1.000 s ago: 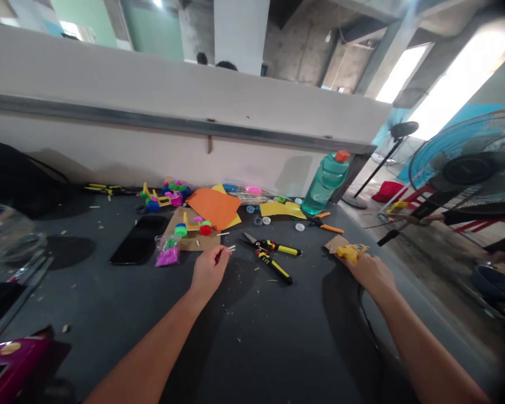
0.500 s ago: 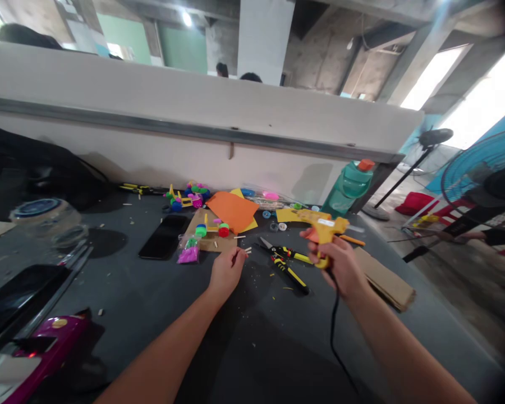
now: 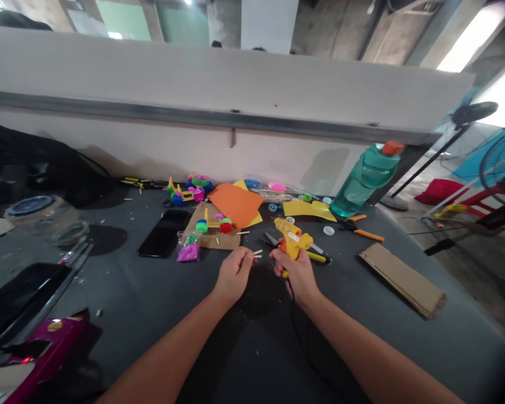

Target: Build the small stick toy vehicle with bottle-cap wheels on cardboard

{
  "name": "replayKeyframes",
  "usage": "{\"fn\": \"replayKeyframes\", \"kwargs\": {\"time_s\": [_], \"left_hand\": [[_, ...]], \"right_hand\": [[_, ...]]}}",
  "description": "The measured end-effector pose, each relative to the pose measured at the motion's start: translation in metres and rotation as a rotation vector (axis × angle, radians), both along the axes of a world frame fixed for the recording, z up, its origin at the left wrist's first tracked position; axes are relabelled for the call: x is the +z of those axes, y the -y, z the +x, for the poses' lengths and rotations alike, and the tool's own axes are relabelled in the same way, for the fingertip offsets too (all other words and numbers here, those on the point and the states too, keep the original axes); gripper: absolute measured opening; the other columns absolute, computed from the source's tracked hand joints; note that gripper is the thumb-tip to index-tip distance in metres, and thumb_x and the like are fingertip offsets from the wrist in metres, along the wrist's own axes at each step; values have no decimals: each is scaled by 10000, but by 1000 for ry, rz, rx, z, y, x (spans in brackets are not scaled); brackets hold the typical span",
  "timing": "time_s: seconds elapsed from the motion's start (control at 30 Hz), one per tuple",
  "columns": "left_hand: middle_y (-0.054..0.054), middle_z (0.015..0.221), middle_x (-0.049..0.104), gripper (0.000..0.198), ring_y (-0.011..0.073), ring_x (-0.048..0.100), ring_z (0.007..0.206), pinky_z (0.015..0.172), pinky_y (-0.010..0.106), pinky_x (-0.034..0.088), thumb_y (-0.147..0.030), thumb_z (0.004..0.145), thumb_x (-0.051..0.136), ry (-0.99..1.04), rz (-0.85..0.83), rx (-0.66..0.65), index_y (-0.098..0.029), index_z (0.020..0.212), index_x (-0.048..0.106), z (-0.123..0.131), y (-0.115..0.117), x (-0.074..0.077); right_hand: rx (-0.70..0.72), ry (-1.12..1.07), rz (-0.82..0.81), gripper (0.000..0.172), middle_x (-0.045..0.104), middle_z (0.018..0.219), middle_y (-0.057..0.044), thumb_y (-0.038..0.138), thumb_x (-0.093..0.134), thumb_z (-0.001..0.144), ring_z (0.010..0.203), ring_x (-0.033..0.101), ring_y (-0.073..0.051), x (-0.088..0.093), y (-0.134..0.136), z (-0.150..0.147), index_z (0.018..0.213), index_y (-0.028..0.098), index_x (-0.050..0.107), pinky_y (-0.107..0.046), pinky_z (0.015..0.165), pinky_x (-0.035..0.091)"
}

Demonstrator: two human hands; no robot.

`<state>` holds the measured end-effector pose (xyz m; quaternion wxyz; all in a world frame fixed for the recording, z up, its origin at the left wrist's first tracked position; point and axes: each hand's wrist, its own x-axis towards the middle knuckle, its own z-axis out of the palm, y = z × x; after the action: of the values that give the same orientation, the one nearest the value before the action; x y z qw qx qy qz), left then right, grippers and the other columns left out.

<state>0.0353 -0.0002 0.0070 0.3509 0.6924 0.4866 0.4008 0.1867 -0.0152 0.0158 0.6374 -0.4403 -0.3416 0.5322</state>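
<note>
My right hand (image 3: 298,271) grips a yellow glue gun (image 3: 292,238) by its handle, nozzle pointing left and up, its black cord trailing down along my forearm. My left hand (image 3: 234,272) pinches two small wooden sticks (image 3: 257,253) whose tips poke out toward the glue gun, a short gap away. Both hands hover over the dark grey table (image 3: 252,331). Just beyond the glue gun lie yellow-handled pliers (image 3: 315,256), partly hidden by it.
Behind my hands lie a cardboard piece with a small wheeled toy (image 3: 212,225), orange paper (image 3: 235,203), yellow paper (image 3: 307,210), a black phone (image 3: 163,232), a pink bag (image 3: 187,250), orange cutters (image 3: 362,230) and a teal bottle (image 3: 366,178). A cardboard slab (image 3: 404,277) lies right.
My right hand picked the glue gun up from the cardboard at the right and brought it left, close to the sticks. My left hand stayed in place holding them.
</note>
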Motion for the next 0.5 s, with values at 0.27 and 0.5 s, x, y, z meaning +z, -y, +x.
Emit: {"fn": "replayKeyframes", "kwargs": {"time_s": [0.27, 0.5], "left_hand": [[15, 697, 559, 271, 133, 530, 672, 636, 237, 395, -309, 888, 383, -61, 67, -188, -178, 696, 521, 2, 1, 1], [13, 672, 555, 289, 140, 536, 686, 621, 236, 400, -340, 885, 378, -40, 7, -240, -177, 707, 537, 1, 3, 3]], "right_hand": [[16, 141, -45, 430, 565, 618, 67, 271, 715, 605, 350, 401, -48, -7, 0, -4, 962, 185, 492, -192, 338, 312], [-29, 133, -11, 440, 564, 621, 62, 270, 722, 604, 367, 410, -51, -6, 3, -3, 966, 177, 490, -192, 351, 341]]}}
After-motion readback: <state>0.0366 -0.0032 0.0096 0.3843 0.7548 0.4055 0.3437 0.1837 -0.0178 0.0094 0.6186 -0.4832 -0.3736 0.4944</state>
